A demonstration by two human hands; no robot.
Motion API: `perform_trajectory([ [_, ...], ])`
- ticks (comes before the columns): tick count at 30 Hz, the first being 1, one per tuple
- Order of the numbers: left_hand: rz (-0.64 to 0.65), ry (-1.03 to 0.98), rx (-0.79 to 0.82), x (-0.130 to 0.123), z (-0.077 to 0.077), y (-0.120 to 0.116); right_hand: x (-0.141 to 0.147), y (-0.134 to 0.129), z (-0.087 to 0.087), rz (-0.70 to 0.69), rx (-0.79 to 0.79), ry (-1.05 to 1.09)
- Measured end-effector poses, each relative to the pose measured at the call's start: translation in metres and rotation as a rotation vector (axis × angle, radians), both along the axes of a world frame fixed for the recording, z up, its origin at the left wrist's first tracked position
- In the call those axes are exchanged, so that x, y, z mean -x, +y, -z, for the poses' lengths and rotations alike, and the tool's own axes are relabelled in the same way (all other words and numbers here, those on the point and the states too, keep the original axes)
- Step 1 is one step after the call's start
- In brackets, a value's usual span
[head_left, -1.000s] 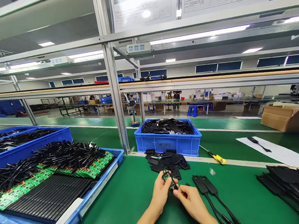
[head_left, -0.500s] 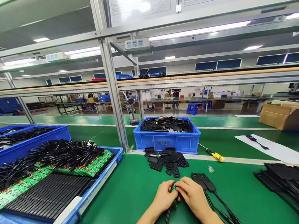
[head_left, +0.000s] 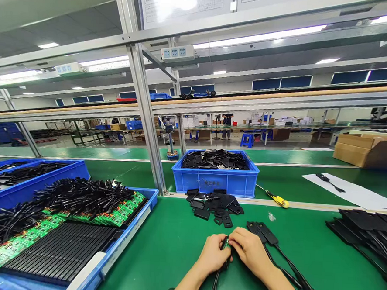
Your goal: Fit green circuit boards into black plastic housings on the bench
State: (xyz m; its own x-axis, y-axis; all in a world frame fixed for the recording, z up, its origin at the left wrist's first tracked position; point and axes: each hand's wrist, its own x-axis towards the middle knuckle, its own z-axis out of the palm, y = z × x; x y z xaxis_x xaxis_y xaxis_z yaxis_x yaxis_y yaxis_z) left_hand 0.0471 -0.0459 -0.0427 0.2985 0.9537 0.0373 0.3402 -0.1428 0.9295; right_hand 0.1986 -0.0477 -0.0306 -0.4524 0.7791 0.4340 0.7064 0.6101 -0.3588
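Both hands meet over the green table around a small green circuit board (head_left: 227,243) in a black casing, its black cable (head_left: 214,286) trailing toward me. My left hand (head_left: 213,252) is closed round the casing's left side. My right hand (head_left: 246,249) pinches the board's upper right edge with its fingertips. The fingers hide most of the piece. Just right of my right hand lie black cased units with cables (head_left: 267,232). Beyond the hands, loose black plastic covers (head_left: 214,205) are scattered in front of a blue bin (head_left: 214,182) heaped with similar pieces.
On the left, a blue tray (head_left: 129,237) holds rows of circuit boards with cables. A yellow-handled screwdriver (head_left: 278,200) lies right of the bin. Stacked black units (head_left: 368,239) sit at the right edge. Behind are white paper (head_left: 357,193), a cardboard box (head_left: 365,149) and a metal post (head_left: 146,102).
Both hands stay on the circuit board in almost the same pose, with only slight finger movement. The whole view has shifted a little.
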Motion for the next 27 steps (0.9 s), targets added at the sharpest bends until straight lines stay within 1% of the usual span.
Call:
perform_trajectory([
  [2,-0.001,-0.016,0.019,0.0,0.002,0.001,0.003,-0.001,0.001,0.005,-0.032,-0.039],
  [4,-0.016,-0.06,0.07,0.0,0.002,0.003,0.005,-0.001,0.0,0.011,-0.007,-0.046],
  [5,-0.035,-0.085,0.108,-0.001,0.002,0.003,0.004,0.0,-0.001,0.036,0.03,-0.043],
  [7,-0.082,-0.134,0.188,-0.001,-0.001,0.004,-0.004,0.009,-0.004,0.158,0.116,-0.043],
  [10,-0.128,-0.232,0.276,-0.001,-0.006,0.005,-0.034,0.033,-0.011,0.438,0.183,-0.073],
  [13,-0.15,-0.341,0.302,0.0,-0.008,0.006,-0.077,0.06,-0.016,0.655,0.218,-0.13],
  [15,-0.159,-0.376,0.301,0.001,-0.008,0.008,-0.1,0.071,-0.019,0.743,0.247,-0.179],
  [17,-0.165,-0.39,0.29,0.002,-0.008,0.009,-0.111,0.075,-0.021,0.775,0.262,-0.22],
  [19,-0.18,-0.411,0.278,0.003,-0.007,0.01,-0.107,0.073,-0.024,0.744,0.252,-0.243],
  [20,-0.191,-0.427,0.274,0.003,-0.007,0.011,-0.1,0.07,-0.026,0.698,0.238,-0.246],
  [22,-0.208,-0.463,0.275,0.004,-0.006,0.013,-0.079,0.061,-0.027,0.547,0.208,-0.245],
  [23,-0.208,-0.481,0.281,0.005,-0.006,0.013,-0.067,0.055,-0.026,0.432,0.197,-0.243],
  [25,-0.197,-0.518,0.294,0.007,-0.007,0.013,-0.045,0.04,-0.023,0.134,0.196,-0.226],
  [26,-0.186,-0.538,0.29,0.008,-0.007,0.012,-0.036,0.033,-0.02,-0.012,0.212,-0.207],
  [27,-0.174,-0.558,0.276,0.008,-0.007,0.012,-0.029,0.026,-0.018,-0.129,0.236,-0.182],
])
